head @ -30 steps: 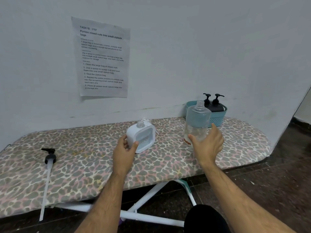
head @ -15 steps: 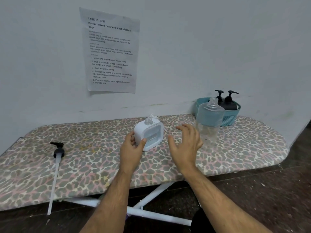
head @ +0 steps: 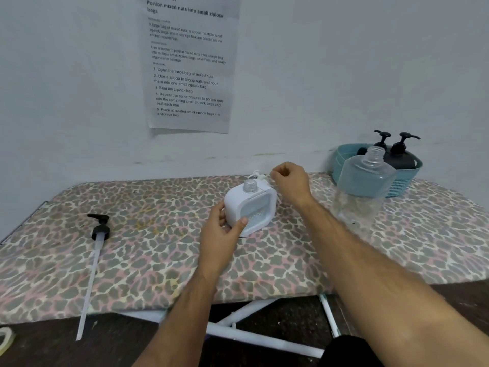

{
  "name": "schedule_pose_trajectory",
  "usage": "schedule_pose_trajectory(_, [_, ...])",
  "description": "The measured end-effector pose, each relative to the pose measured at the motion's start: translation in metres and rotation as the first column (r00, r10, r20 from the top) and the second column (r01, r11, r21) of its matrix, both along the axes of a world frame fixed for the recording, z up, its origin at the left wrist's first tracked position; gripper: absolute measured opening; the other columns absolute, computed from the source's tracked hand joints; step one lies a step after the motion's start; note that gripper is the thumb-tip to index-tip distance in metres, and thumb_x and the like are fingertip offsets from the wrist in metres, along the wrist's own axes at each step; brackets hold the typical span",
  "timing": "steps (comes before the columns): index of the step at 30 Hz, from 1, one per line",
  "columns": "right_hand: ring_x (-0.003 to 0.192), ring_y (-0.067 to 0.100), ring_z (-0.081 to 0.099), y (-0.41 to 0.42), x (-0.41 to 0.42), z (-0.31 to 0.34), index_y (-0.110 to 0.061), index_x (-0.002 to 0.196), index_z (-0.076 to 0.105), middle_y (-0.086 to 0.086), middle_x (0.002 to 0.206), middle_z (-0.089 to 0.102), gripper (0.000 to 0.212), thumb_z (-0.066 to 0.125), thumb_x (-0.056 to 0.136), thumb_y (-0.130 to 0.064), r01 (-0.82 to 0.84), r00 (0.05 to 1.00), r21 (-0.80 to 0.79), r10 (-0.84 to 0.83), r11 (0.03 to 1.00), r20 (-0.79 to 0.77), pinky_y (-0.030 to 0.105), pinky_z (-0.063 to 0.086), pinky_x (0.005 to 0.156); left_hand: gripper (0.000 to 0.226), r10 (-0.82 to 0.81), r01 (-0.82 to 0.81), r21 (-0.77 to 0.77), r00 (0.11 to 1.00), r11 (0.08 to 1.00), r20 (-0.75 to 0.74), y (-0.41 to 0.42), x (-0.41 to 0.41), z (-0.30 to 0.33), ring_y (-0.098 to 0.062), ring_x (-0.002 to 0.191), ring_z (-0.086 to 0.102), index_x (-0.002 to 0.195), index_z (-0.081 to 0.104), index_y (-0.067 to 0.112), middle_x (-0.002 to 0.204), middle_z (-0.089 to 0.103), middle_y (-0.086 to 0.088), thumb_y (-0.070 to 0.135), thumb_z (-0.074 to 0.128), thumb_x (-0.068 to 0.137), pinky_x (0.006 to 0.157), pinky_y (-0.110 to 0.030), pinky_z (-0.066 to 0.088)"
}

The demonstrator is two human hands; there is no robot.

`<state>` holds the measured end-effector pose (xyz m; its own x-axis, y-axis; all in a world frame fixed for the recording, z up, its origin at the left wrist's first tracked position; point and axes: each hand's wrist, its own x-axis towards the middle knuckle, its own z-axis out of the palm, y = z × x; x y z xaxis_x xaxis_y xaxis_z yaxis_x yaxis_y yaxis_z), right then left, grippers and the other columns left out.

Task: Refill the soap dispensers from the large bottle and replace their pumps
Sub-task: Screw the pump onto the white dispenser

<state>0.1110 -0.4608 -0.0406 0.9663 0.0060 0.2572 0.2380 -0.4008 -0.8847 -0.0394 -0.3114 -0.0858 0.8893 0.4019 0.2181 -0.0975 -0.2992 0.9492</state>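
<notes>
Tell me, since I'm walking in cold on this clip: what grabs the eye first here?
At the centre of the leopard-print ironing board, the left hand grips a white soap dispenser with an open neck, while the right hand reaches for the white pump behind it. To the right stands a large clear uncapped bottle; far left lies a black pump with a long tube.

Printed sheet (head: 189, 64) on wall; leopard-print ironing board (head: 148, 263)

The right hand (head: 289, 184) left the large clear bottle (head: 362, 186) at the right of the frame, crossed toward the centre, and curled its fingers at the white pump (head: 258, 176) behind the dispenser (head: 250, 207).
</notes>
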Motion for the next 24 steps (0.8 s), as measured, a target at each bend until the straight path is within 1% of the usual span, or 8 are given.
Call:
schedule_pose_trajectory(4, [0.071, 0.009, 0.059, 0.007, 0.033, -0.004, -0.017, 0.080, 0.067, -0.010, 0.074, 0.064, 0.007, 0.067, 0.087, -0.016, 0.003, 0.999, -0.078, -0.006, 0.997, -0.035, 0.027, 0.049, 0.071, 0.059, -0.001, 0.001, -0.016, 1.000, 1.000, -0.003, 0.000, 0.002, -0.003, 0.011, 0.099, 0.057, 0.140, 0.048, 0.021, 0.120, 0.059, 0.008, 0.026, 0.074, 0.086, 0.071, -0.002, 0.046])
schedule_pose_trajectory(7, [0.081, 0.015, 0.063, 0.013, 0.055, -0.009, -0.017, 0.085, 0.067, -0.004, 0.085, 0.068, 0.007, 0.070, 0.086, -0.023, 0.004, 0.995, -0.156, -0.019, 0.988, -0.095, 0.030, 0.052, 0.077, 0.057, -0.013, 0.013, -0.037, 1.000, 0.999, 0.000, 0.000, 0.003, -0.004, 0.020, 0.093, 0.056, 0.138, 0.048, 0.021, 0.118, 0.059, 0.008, 0.023, 0.073, 0.087, 0.070, -0.004, 0.047])
schedule_pose_trajectory(12, [0.096, 0.021, 0.062, 0.025, 0.077, -0.020, -0.012, 0.104, 0.065, 0.001, 0.104, 0.065, 0.039, 0.073, 0.082, -0.043, -0.050, 0.981, -0.201, 0.010, 0.978, -0.195, 0.037, 0.053, 0.089, 0.050, -0.018, 0.019, -0.062, 1.000, 0.998, 0.009, -0.002, 0.003, -0.005, 0.014, 0.095, 0.059, 0.130, 0.049, 0.031, 0.116, 0.060, 0.013, 0.021, 0.073, 0.087, 0.074, -0.011, 0.052])
schedule_pose_trajectory(14, [0.090, 0.021, 0.059, 0.029, 0.082, -0.024, -0.014, 0.093, 0.061, 0.000, 0.095, 0.062, 0.038, 0.074, 0.080, -0.048, -0.076, 0.973, -0.225, 0.023, 0.971, -0.228, 0.038, 0.052, 0.085, 0.049, -0.013, 0.014, -0.065, 1.000, 0.998, 0.013, -0.002, 0.003, -0.006, 0.010, 0.098, 0.059, 0.128, 0.049, 0.033, 0.117, 0.060, 0.013, 0.021, 0.073, 0.087, 0.077, -0.015, 0.053])
schedule_pose_trajectory(17, [0.064, 0.019, 0.052, 0.034, 0.078, -0.024, -0.015, 0.063, 0.051, -0.002, 0.063, 0.052, 0.042, 0.077, 0.077, -0.045, -0.112, 0.967, -0.255, 0.046, 0.960, -0.251, 0.033, 0.044, 0.060, 0.048, -0.016, 0.017, -0.069, 1.000, 0.997, 0.019, -0.001, 0.005, -0.005, 0.008, 0.100, 0.060, 0.127, 0.049, 0.034, 0.117, 0.061, 0.012, 0.021, 0.073, 0.088, 0.079, -0.018, 0.055])
schedule_pose_trajectory(19, [0.051, 0.016, 0.042, 0.033, 0.075, -0.022, -0.015, 0.053, 0.045, -0.002, 0.050, 0.043, 0.049, 0.079, 0.077, -0.040, -0.132, 0.965, -0.287, 0.057, 0.949, -0.255, 0.028, 0.033, 0.049, 0.047, -0.016, 0.017, -0.069, 1.000, 0.997, 0.018, -0.001, 0.005, -0.006, 0.006, 0.102, 0.060, 0.125, 0.049, 0.036, 0.117, 0.061, 0.013, 0.021, 0.073, 0.087, 0.081, -0.021, 0.055])
schedule_pose_trajectory(21, [0.047, 0.015, 0.037, 0.032, 0.075, -0.023, -0.017, 0.049, 0.042, -0.004, 0.047, 0.039, 0.051, 0.080, 0.076, -0.036, -0.136, 0.966, -0.294, 0.061, 0.946, -0.250, 0.027, 0.029, 0.048, 0.047, -0.012, 0.013, -0.062, 1.000, 0.998, 0.021, 0.000, 0.005, -0.006, 0.006, 0.101, 0.060, 0.124, 0.049, 0.038, 0.117, 0.061, 0.014, 0.022, 0.073, 0.087, 0.081, -0.021, 0.056])
schedule_pose_trajectory(24, [0.049, 0.015, 0.039, 0.028, 0.078, -0.026, -0.017, 0.047, 0.042, -0.003, 0.049, 0.043, 0.051, 0.083, 0.075, -0.030, -0.131, 0.961, -0.245, 0.063, 0.961, -0.268, 0.026, 0.034, 0.051, 0.048, -0.003, 0.004, -0.062, 1.000, 0.998, 0.025, 0.000, 0.005, -0.007, 0.004, 0.101, 0.061, 0.124, 0.048, 0.038, 0.116, 0.061, 0.013, 0.021, 0.073, 0.087, 0.081, -0.023, 0.056])
